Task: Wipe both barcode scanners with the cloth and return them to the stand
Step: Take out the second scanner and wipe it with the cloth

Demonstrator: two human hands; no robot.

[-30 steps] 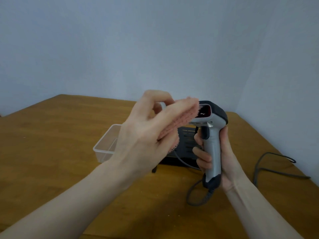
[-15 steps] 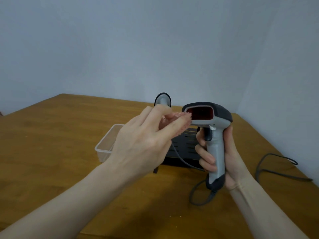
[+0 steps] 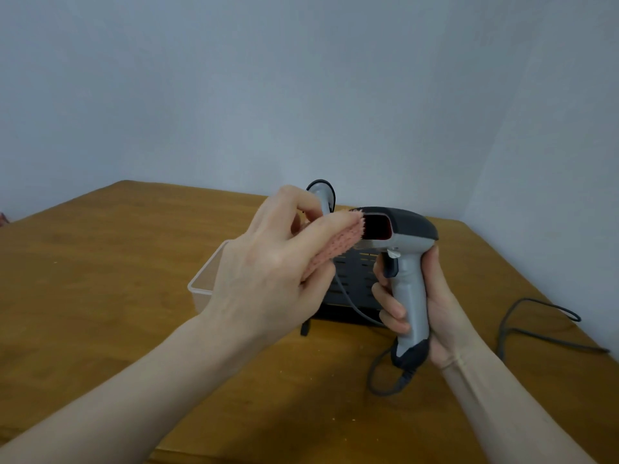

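right hand (image 3: 432, 296) wrapped tight round grip of grey scanner (image 3: 407, 262), held up in front of black stand (image 3: 355, 283). handle long axis near upright, cable end down, head on top, red window facing left toward cloth. left hand (image 3: 268, 262) left of scanner, fingers pinched closed on pink cloth (image 3: 338, 244), cloth edge right at window rim. second scanner (image 3: 321, 192) upright behind left hand, partly hidden. clear tub (image 3: 204, 283) left of stand, on wooden table (image 3: 100, 262). grey cable (image 3: 536, 329) trailing right of stand.
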